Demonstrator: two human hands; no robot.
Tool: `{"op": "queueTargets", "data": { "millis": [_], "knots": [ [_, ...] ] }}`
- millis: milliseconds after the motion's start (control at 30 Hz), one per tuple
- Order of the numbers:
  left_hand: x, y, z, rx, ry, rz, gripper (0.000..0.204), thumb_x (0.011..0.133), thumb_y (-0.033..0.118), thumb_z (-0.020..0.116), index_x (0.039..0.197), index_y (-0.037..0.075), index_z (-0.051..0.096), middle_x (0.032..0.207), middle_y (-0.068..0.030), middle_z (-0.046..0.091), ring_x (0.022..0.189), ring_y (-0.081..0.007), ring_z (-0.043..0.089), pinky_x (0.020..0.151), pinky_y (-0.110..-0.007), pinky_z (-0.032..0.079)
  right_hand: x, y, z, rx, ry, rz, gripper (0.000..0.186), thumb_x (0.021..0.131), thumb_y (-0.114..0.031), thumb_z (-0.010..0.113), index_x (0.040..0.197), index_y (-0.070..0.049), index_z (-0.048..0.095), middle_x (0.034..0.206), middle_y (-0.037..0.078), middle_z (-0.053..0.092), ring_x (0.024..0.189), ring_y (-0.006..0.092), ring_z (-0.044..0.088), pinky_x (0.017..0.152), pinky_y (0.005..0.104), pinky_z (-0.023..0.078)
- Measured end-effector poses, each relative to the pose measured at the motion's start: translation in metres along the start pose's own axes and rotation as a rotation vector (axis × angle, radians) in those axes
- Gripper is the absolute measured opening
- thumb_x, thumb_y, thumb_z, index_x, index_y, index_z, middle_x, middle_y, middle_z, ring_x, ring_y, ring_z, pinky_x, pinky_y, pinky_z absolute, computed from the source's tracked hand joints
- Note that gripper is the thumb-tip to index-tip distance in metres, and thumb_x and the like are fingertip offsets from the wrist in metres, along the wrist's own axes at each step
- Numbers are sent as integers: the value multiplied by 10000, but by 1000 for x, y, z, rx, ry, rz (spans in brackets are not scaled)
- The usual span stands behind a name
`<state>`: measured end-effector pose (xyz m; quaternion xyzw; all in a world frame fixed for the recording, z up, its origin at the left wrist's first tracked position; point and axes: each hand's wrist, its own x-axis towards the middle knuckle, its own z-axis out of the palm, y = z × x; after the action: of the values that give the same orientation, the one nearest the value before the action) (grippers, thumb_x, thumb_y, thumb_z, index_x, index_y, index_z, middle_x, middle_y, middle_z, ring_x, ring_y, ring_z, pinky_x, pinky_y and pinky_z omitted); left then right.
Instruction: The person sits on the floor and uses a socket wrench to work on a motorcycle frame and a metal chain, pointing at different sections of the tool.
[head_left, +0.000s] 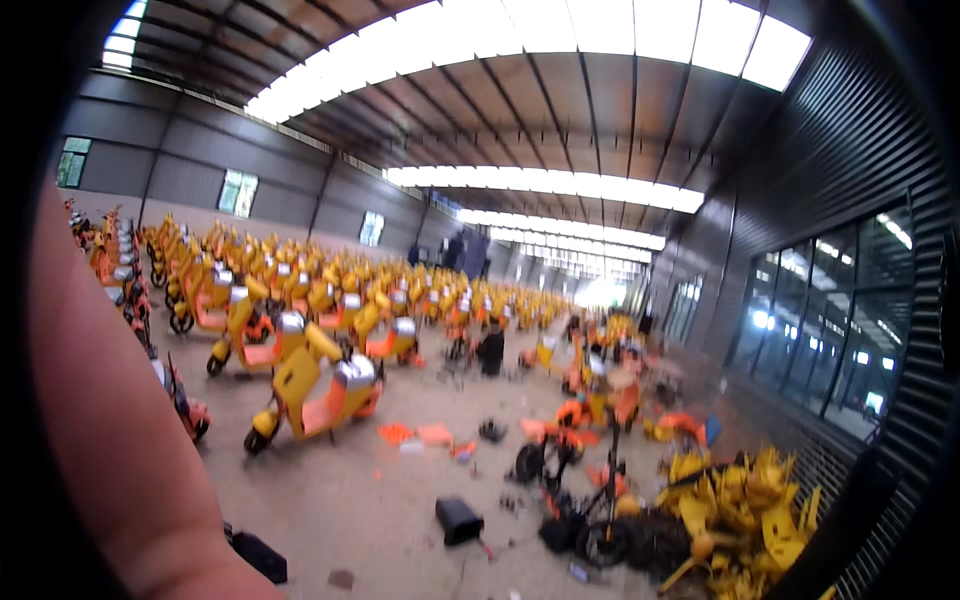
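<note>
My left arm [120, 420] rises along the left edge of the picture, large and close to the camera; its hand is out of view, so what it holds is hidden. My right hand is not in view. Beyond the arm, a yellow scooter with an orange footboard [305, 398] stands on the concrete floor. A dark object [255, 555] lies just beside the arm at the bottom. A black plastic box [460, 520] lies on the floor at the bottom middle.
Rows of yellow scooters [200, 280] fill the left of the hall. At right lie a heap of yellow panels [770, 510], stripped black frames [610, 540] and scattered orange parts [435, 435], beside a dark wall with glazing [840, 320]. Blurred shapes stand farther back.
</note>
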<state>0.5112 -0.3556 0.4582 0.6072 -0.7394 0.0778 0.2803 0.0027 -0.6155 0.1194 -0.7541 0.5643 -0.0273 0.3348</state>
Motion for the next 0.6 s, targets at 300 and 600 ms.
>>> {"op": "queueTargets", "data": {
  "millis": [300, 600],
  "knots": [
    [75, 27, -65, 276, 248, 81, 865, 854, 184, 789, 1566, 84, 309, 1596, -209, 375, 1496, -365, 364, 1206, -504, 321, -100, 194, 192, 57, 21, 490, 511, 863, -364, 764, 1220, 0, 729, 1154, 203, 755, 1109, 319, 723, 997, 417, 543],
    [243, 97, -117, 337, 653, 490, 880, 829, 158, 800, 1552, 55, 309, 1582, -224, 382, 1506, -373, 349, 1216, -487, 305, -113, 209, 178, 89, 2, 573, 562, 845, -448, 792, 1203, -19, 738, 1140, 231, 739, 1085, 403, 704, 958, 444, 552]
  ]
}}
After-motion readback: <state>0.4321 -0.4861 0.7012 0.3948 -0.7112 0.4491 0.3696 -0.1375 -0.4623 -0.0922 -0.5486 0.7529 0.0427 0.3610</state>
